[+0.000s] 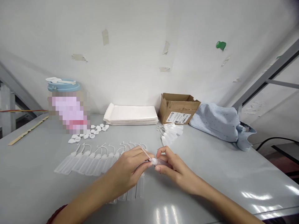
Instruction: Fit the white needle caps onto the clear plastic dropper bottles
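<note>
In front of me both hands meet on one translucent plastic tube (pixel 163 163). My left hand (pixel 130 165) is closed, thumb and fingers pinching the tube's white capped end (pixel 154 161), from which a thin strap (pixel 146 153) sticks up to the left. The fingers of my right hand (pixel 175 168) wrap round the tube's body and hide part of it. Under and left of my left hand lies a row of similar flat translucent tubes (pixel 91 163) with curled white straps. Some of the row is covered by my forearm.
Small white caps (pixel 92 131) lie scattered at the left. Behind are a stack of white padded envelopes (pixel 133 115), a cardboard box (pixel 178 109) and a light blue cloth (pixel 217 123). More strapped tubes (pixel 170 133) are heaped before the box. A blue-lidded container (pixel 63 86) stands left.
</note>
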The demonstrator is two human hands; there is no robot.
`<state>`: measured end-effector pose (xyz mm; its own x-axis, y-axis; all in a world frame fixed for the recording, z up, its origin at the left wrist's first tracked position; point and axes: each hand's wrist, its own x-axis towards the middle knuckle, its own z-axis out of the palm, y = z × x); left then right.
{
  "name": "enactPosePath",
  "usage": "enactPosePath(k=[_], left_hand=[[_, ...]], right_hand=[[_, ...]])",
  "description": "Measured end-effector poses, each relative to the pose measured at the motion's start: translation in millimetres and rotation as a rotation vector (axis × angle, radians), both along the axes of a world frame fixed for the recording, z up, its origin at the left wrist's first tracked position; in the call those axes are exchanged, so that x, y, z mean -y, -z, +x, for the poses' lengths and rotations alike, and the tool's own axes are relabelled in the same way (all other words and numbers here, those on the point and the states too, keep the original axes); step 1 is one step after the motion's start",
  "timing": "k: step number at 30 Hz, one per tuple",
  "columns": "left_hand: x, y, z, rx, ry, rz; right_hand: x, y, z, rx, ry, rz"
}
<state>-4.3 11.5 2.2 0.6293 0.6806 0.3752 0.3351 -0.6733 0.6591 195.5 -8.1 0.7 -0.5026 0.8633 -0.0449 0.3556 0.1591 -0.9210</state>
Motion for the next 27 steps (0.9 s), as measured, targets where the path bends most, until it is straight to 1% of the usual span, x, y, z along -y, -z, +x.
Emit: enactPosePath(k=[1,3,6,9,13,15,17,19,21,23,27], left_hand=[[-0.7,0.1,-0.4,0.006,0.008,0.005],[-1.0,-1.7,-0.9,-0.006,-0.021,-0.031],[1.6,-5.7,-0.7,-0.050,-0.094,-0.153],[5.5,-8.3,0.7,-0.082,-0.119,-0.274],[7.6,-9.6,4.0,-0.065,-0.177,-0.355],[6.9,-10.3,5.4,-0.042,-0.231,-0.381],[5.7,-11.2,6.1,-0.026,-0.277,-0.403],[4.7,-11.4,6.3,-0.015,-0.289,-0.420],[4.2,-9.6,6.2,-0.009,-0.275,-0.406],[4.0,-5.5,6.1,-0.016,-0.254,-0.335],[3.5,5.1,5.9,-0.015,-0.213,-0.058]], right_hand=[[-0.4,-0.8,0.1,-0.015,-0.010,-0.013],[-0.3,-1.7,0.2,-0.011,-0.013,0.002],[2.3,-0.9,0.5,0.051,-0.003,0.070],[5.3,0.5,1.0,0.080,-0.011,0.099],[5.6,-0.1,1.6,0.070,-0.011,0.116],[3.9,-0.4,1.5,0.059,0.011,0.149],[1.9,0.6,1.5,0.057,0.048,0.217],[0.2,2.8,1.7,0.069,0.094,0.291],[-0.9,5.0,2.0,0.074,0.133,0.312],[-1.7,6.1,2.5,0.053,0.163,0.263],[-3.9,4.1,2.5,-0.062,0.167,0.047]])
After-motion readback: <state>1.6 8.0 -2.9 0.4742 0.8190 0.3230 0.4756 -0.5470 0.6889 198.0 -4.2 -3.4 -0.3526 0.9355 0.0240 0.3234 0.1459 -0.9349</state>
